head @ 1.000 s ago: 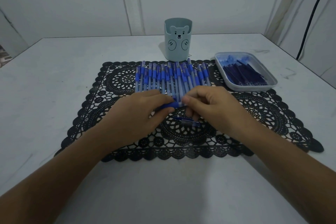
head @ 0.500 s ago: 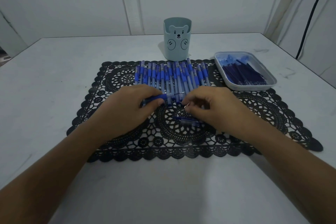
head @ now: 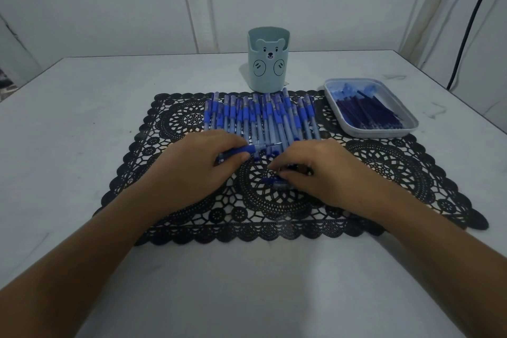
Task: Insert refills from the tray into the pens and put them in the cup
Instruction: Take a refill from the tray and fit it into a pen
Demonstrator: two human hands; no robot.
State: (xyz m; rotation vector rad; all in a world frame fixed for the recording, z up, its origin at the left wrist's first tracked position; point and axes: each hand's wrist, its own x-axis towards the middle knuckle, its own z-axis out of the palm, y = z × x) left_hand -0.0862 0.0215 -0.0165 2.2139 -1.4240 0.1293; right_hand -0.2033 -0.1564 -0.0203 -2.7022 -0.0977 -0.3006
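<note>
Pen assembly under way at a white table: the left hand curls fingers and thumb round a blue-gripped pen, holding it nearly level just above a black lace placemat, its fine tip pointing right toward the right hand. That hand lies knuckles up, its fingertips bent down over a small blue pen part lying on the placemat. We cannot tell whether the thumb and fingers have pinched it or only touch it. Both forearms reach in from the near edge of the table.

Just beyond the hands we see a row of pens laid side by side on the far half of the placemat, blue grips away from the camera, a few crossing their neighbours. Behind the row, off the placemat's far edge, a pale blue cup with a bear face stands upright, and we can make out no pens in it. To the right, near the placemat's far right corner, a shallow light tray holds a heap of dark refills. A black cable runs down the pale wall at far right
</note>
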